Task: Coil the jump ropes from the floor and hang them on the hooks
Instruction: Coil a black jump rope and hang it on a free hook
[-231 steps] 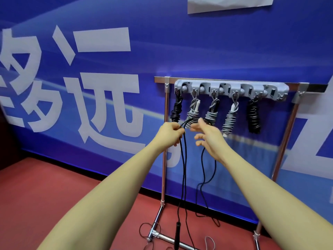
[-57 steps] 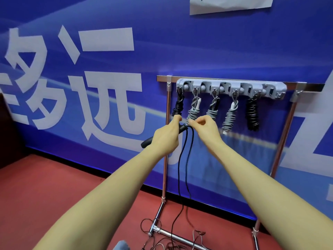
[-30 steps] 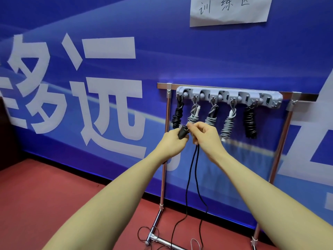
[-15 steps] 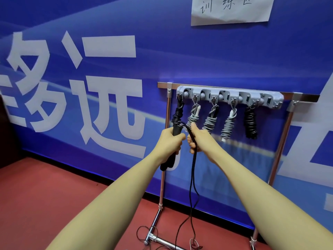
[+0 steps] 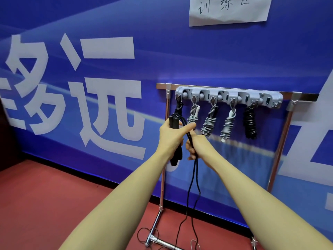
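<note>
Right now the left hand (image 5: 171, 136) is wrapped round the black handles (image 5: 173, 141) of a jump rope (image 5: 191, 179), held roughly upright, with the thumb stretched out to the right over the cord. Just beside and slightly below it, the right hand (image 5: 193, 144) has its fingers curled round the two black strands of that same cord — they drop from the fist, hang between the forearms and trail down to the red floor (image 5: 45, 199), where loose loops lie near the foot of the rack (image 5: 164, 159).

Behind the hands stands that metal rack, its top bar carrying a grey hook strip (image 5: 228, 97). Five coiled ropes already hang from it: a black bundle (image 5: 178, 107) at the far left, partly hidden by the raised handles, then three grey bundles (image 5: 209, 123) in the middle, and another black bundle (image 5: 250, 123) toward the right.

A blue banner (image 5: 180, 56) with large white characters fills the wall, and a white paper sign (image 5: 228, 9) with handwritten characters is stuck near the top.
</note>
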`<state>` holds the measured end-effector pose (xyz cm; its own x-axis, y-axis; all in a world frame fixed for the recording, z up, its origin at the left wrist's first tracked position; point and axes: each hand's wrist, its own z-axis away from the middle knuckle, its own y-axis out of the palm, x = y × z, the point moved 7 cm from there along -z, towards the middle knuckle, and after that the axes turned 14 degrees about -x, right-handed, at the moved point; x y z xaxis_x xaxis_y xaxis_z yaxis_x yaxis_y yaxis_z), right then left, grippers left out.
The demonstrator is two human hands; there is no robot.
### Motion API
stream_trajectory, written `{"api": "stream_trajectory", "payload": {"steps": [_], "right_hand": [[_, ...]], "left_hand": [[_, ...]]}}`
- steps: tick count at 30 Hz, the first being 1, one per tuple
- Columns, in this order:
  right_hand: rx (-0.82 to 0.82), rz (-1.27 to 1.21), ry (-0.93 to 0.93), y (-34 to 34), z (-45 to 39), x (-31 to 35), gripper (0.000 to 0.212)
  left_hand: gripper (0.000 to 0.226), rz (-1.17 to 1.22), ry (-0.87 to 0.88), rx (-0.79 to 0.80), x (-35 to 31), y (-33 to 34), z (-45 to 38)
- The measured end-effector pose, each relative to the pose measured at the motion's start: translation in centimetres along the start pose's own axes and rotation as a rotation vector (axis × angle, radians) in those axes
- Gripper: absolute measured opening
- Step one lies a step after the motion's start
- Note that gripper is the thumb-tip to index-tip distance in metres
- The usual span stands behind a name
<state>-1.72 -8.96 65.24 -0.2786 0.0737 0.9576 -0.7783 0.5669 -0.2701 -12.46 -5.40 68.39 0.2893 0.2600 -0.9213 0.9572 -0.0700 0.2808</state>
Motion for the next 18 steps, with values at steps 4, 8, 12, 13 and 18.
{"api": "stream_trajectory", "payload": {"steps": [4, 8, 12, 13, 18], "right_hand": [[-0.092, 0.054, -0.013, -0.6, 0.1, 0.3, 0.061], [-0.14, 0.142, -0.099, -0.2, 0.7, 0.9, 0.053], [-0.205, 0.184, -0.157, -0.3, 0.8, 1.4, 0.051], [-0.217, 0.165, -0.141, -0.4, 0.8, 1.4, 0.055], [-0.234, 0.171, -0.091, -0.5, 0.5, 1.6, 0.064]], "left_hand": [[0.03, 0.053, 0.018, -0.141, -0.9, -0.2, -0.3], [0.027, 0.039, 0.034, -0.22, -1.5, -0.3, -0.4], [0.013, 0.099, -0.012, -0.181, -1.7, 0.5, -0.6], [0.014, 0.161, -0.049, -0.176, -1.7, 0.6, -0.6], [0.023, 0.495, -0.287, -0.182, -0.8, 1.1, -0.6]]}}
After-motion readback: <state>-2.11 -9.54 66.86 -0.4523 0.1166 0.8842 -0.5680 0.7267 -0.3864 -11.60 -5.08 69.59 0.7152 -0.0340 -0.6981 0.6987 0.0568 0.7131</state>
